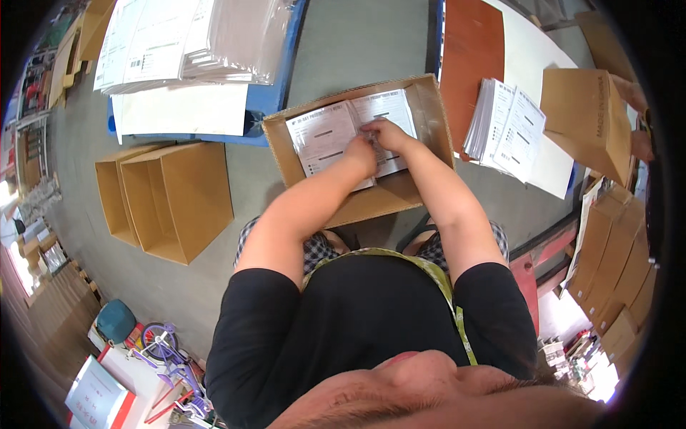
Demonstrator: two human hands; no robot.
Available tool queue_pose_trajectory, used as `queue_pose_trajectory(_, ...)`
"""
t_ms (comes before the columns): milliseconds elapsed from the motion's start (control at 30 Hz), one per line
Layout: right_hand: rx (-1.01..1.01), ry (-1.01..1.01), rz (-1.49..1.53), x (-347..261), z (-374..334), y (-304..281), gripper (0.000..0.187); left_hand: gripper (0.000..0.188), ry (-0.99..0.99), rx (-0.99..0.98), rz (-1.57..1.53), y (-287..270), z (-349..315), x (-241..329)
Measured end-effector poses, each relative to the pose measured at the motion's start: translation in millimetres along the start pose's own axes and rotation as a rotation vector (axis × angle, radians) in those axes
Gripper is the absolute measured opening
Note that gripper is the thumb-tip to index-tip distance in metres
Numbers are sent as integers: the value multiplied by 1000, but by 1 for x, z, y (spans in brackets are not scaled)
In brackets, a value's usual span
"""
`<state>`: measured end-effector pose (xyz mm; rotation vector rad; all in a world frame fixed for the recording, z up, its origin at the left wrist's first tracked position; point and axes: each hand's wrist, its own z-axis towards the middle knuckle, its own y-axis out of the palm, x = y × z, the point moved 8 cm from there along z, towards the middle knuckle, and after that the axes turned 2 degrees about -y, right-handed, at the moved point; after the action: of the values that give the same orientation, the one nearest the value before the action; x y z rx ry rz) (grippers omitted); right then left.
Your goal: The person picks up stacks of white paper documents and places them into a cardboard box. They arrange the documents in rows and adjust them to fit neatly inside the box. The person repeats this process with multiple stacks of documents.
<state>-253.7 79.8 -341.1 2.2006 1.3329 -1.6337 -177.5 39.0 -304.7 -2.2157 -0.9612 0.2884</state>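
Note:
An open cardboard box (pixel 361 211) stands before me, holding two stacks of white printed packets, which look wrapped in clear plastic. Inside it, the left stack (pixel 314 136) lies beside the right stack (pixel 393 107), slightly fanned at an angle. My left hand (pixel 363 154) is closed at the inner edge of the left stack, its fingers curled down. Close against it, my right hand (pixel 389 136) is bent over the right stack, fingers closed at the packets' edge. The fingertips are partly hidden where the two hands meet, and a bit of shiny plastic shows between them.
Tall piles of packets (pixel 157 43) lie on a blue-edged table at the upper left. Two open cardboard boxes (pixel 175 200) stand on the floor at left. More packets (pixel 518 136) lie on a table at right, where another person's hand (pixel 629 93) touches a box (pixel 582 118).

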Motion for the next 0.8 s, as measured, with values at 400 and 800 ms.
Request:
queue_pose_trajectory(400,545,556,-131,30,-21,-60,52,47,41,241,6,-11,-31,-10)
queue_pose_trajectory(800,-68,-221,-898,-49,12,1,29,44,7,115,99,1,-12,-13)
